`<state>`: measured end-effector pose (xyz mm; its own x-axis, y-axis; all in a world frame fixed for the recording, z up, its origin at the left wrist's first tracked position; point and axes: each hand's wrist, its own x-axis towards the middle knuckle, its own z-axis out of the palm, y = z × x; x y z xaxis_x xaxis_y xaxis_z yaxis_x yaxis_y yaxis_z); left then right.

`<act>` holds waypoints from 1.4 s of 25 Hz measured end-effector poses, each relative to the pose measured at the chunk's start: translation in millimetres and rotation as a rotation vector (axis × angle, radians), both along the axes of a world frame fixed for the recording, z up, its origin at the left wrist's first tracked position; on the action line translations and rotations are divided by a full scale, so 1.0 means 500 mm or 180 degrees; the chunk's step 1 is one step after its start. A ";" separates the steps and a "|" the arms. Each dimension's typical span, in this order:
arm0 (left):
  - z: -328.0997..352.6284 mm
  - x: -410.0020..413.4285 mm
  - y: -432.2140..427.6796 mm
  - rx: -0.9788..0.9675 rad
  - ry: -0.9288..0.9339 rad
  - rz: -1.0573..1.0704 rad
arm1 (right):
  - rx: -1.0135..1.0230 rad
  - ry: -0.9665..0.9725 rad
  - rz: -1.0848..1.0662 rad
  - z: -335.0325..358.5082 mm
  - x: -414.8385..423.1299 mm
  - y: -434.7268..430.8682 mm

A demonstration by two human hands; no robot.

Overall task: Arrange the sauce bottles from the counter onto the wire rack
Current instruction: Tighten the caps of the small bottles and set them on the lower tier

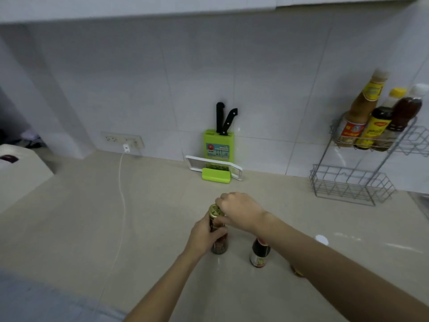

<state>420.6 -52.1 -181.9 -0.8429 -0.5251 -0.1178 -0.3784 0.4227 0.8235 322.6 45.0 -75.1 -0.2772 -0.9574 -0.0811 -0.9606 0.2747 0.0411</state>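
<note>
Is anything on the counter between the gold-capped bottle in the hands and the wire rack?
Nothing visible blocks it. The gold-capped bottle is held by both hands; bare counter runs to the wire rack, whose lower shelf looks empty. The dark bottle stands nearer the person, off that line.

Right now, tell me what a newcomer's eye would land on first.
Both hands on a gold-capped bottle at counter centre: left hand around its body, right hand at the cap. Behind, a lime-green knife block stands against the tiled wall. At right, the wire rack already holds bottles on top.

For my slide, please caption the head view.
Both hands grip a gold-capped bottle on the counter, wire rack waiting.
</note>
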 end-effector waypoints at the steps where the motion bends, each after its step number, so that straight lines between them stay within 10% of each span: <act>1: -0.003 -0.001 -0.003 -0.0043 -0.0049 -0.0041 | 0.0021 0.0114 0.0093 -0.001 -0.001 -0.004; 12: -0.017 -0.008 -0.025 -0.0288 -0.0041 -0.0173 | 0.0247 -0.0001 0.1393 -0.006 -0.085 -0.023; 18: -0.014 -0.007 -0.014 -0.0398 0.0008 -0.0187 | 0.0145 0.1206 0.1807 -0.017 -0.078 -0.042; 35: -0.041 0.005 0.004 -0.0485 0.0215 0.0039 | -0.0241 0.1070 -0.0572 -0.104 0.018 -0.034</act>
